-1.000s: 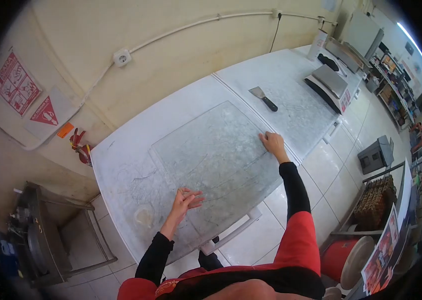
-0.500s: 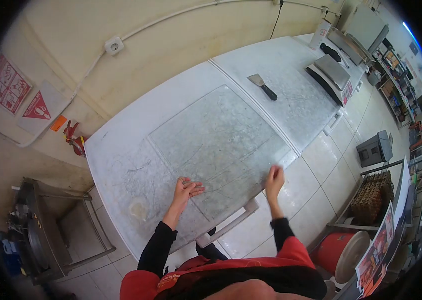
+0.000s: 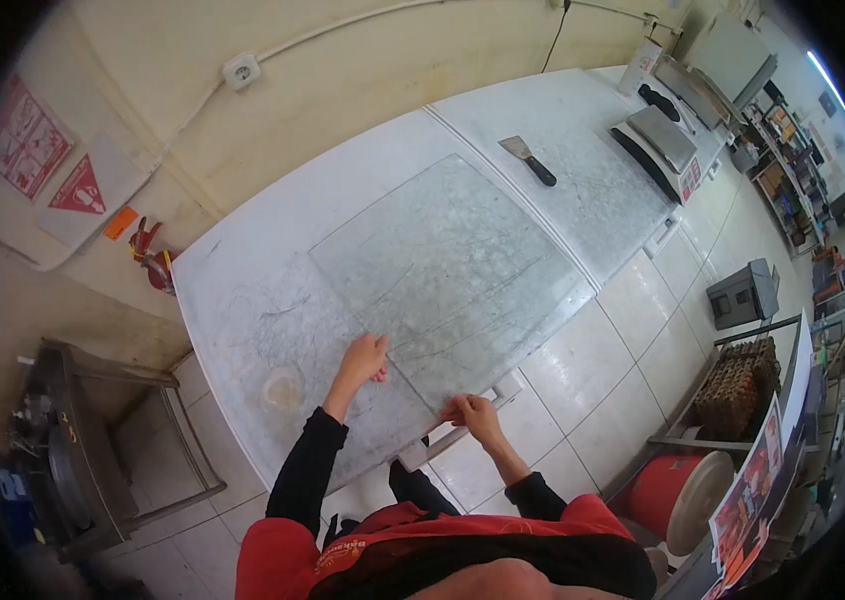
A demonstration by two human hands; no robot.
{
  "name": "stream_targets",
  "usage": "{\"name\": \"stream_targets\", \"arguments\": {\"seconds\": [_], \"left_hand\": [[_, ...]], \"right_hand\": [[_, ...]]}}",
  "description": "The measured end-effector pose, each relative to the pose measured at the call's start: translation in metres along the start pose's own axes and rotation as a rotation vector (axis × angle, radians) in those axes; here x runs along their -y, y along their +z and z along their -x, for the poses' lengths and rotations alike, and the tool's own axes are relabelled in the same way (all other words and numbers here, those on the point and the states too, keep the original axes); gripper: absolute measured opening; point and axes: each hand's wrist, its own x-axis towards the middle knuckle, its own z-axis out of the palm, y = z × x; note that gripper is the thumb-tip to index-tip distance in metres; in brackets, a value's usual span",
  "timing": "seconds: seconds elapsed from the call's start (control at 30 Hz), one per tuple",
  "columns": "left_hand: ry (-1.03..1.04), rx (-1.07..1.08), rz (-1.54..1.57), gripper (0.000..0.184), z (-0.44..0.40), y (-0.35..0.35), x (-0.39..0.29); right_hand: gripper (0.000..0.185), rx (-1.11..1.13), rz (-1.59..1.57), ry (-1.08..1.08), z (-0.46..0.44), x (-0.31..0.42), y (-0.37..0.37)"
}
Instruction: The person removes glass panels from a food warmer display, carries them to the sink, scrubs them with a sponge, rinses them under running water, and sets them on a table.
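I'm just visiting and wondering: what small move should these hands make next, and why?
Perhaps settle the right hand on the near corner of the clear panel: its fingertips look close to it, and the left hand is by the panel's left edge.

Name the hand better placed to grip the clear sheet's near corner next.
Right, likely: the right hand is by that corner of the clear sheet, while the left hand is farther up its left edge.

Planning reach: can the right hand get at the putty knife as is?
Likely yes, perhaps with a lean: the putty knife lies uncovered on the adjoining white top, and nothing stands between it and the right hand.
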Motion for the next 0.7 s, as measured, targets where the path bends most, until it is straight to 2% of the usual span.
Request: {"name": "stream_targets", "arguments": {"seconds": [0.03,0.07,0.13,0.2,0.27,0.3,0.37,0.4,0.43,0.47,0.53,0.57,0.6,0.63,0.67,0.7], "left_hand": [[0.046,-0.034,-0.127,0.039,0.008,-0.002,-0.002],[0.046,-0.035,-0.116,0.039,0.015,-0.004,0.002],[0.231,-0.155,-0.189,0.030,0.030,-0.010,0.008],[0.311,-0.190,-0.120,0.025,0.065,-0.016,0.017],[0.394,-0.230,-0.055,0.021,0.110,-0.024,0.035],[0.398,-0.216,0.028,0.019,0.134,-0.027,0.049],[0.413,-0.188,0.151,0.016,0.184,-0.037,0.089],[0.420,-0.176,0.192,0.015,0.211,-0.043,0.115],[0.374,-0.186,0.232,0.015,0.240,-0.051,0.146],[0.326,-0.196,0.270,0.014,0.269,-0.058,0.179],[0.271,-0.271,0.363,0.013,0.333,-0.071,0.257],[0.213,-0.348,0.467,0.012,0.367,-0.078,0.297],[0.195,-0.416,0.484,0.012,0.398,-0.083,0.339],[0.148,-0.468,0.568,0.011,0.434,-0.084,0.386],[0.110,-0.543,0.661,0.011,0.471,-0.090,0.424],[0.067,-0.641,0.708,0.009,0.512,-0.096,0.449]], "right_hand": [[0.031,-0.037,0.051,-0.007,0.001,-0.001,0.000],[0.031,-0.035,0.061,-0.006,0.002,-0.002,0.000],[0.031,-0.124,0.224,-0.024,0.005,0.003,0.007],[0.033,-0.175,0.270,-0.058,0.010,0.005,0.016],[0.035,-0.282,0.573,-0.170,0.005,-0.003,0.019],[0.035,-0.277,0.579,-0.184,0.004,-0.002,0.022],[0.039,-0.393,0.882,-0.342,0.006,-0.002,0.028],[0.042,-0.521,1.130,-0.592,-0.012,-0.028,0.019],[0.042,-0.637,1.370,-0.716,-0.027,-0.044,0.014],[0.041,-0.655,1.257,-0.633,-0.032,-0.050,0.011],[0.033,-0.686,1.622,-0.587,-0.018,-0.042,0.021],[0.029,-0.743,1.638,-0.574,-0.035,-0.071,-0.003],[0.030,-0.955,1.413,-0.700,-0.038,-0.099,-0.010],[0.032,-1.030,1.143,-0.581,-0.014,-0.104,0.009],[0.035,-1.092,0.794,-0.849,-0.015,-0.132,0.023],[0.032,-1.141,0.777,-0.845,0.004,-0.135,0.071]]}}
